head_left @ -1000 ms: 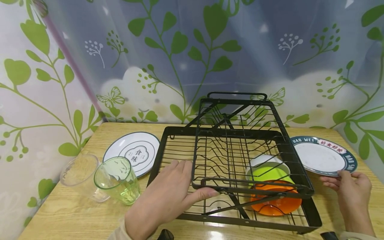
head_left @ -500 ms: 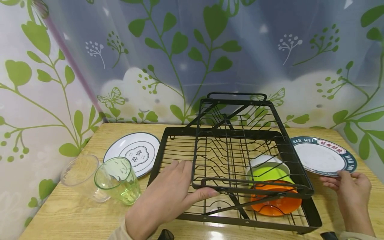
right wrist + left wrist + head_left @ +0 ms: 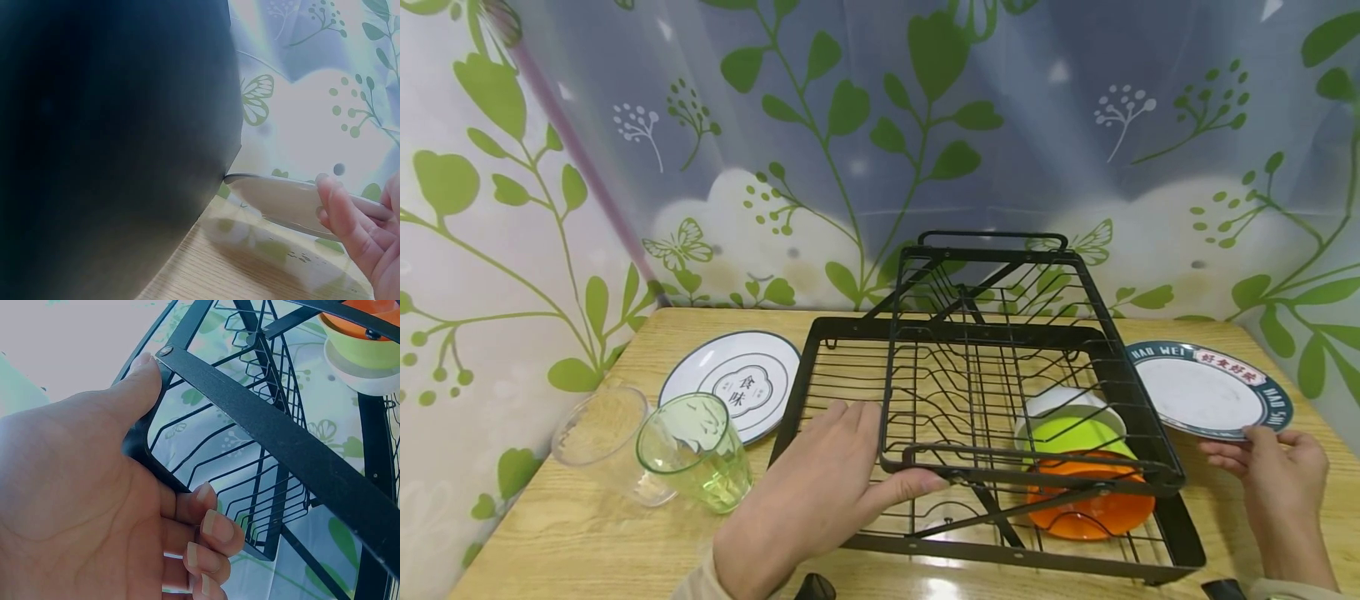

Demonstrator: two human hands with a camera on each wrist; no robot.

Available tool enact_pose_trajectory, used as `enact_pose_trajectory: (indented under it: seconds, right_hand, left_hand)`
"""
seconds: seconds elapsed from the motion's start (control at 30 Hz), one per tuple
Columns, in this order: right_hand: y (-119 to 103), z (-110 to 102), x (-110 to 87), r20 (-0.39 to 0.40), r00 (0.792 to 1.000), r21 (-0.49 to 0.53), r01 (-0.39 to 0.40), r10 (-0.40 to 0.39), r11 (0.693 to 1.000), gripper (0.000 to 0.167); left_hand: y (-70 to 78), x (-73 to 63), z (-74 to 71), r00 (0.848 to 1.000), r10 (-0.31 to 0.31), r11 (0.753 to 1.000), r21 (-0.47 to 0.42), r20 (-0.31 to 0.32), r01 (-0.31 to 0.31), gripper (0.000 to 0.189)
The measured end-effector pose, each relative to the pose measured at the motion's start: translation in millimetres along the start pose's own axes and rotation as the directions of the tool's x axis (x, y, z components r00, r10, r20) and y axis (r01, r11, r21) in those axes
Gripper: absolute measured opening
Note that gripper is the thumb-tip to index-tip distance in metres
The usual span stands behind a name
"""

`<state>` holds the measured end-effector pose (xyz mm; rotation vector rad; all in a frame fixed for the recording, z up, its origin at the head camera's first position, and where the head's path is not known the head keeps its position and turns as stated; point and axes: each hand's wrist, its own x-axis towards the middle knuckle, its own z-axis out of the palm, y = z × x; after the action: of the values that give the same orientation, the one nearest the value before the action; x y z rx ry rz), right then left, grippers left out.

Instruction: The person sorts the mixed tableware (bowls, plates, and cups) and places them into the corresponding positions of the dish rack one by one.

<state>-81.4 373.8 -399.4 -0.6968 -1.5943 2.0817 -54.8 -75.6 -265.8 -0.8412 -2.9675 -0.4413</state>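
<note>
My left hand grips the front left corner of the upper tier of a black wire dish rack. In the left wrist view its thumb lies along the frame and the fingers curl in under it. At the right, my right hand pinches the near rim of a white plate with a dark green patterned border. The right wrist view shows this plate edge-on over the wood table. An orange bowl, a lime green bowl and a white bowl lean together in the rack's lower tier.
Left of the rack stand a clear cup and a green cup, in front of another white plate. A patterned curtain rises behind the table. Black tips poke in at the bottom edge.
</note>
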Motion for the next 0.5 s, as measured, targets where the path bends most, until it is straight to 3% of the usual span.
enact_pose_trajectory:
  seconds: [0.5]
  right_hand:
    - [0.9, -0.2, 1.5, 0.006, 1.0, 0.007, 0.007, -0.007, 1.0, 0.006]
  left_hand:
    - [-0.1, 0.0, 0.4, 1.0, -0.001, 1.0, -0.001, -0.013, 0.001, 0.079]
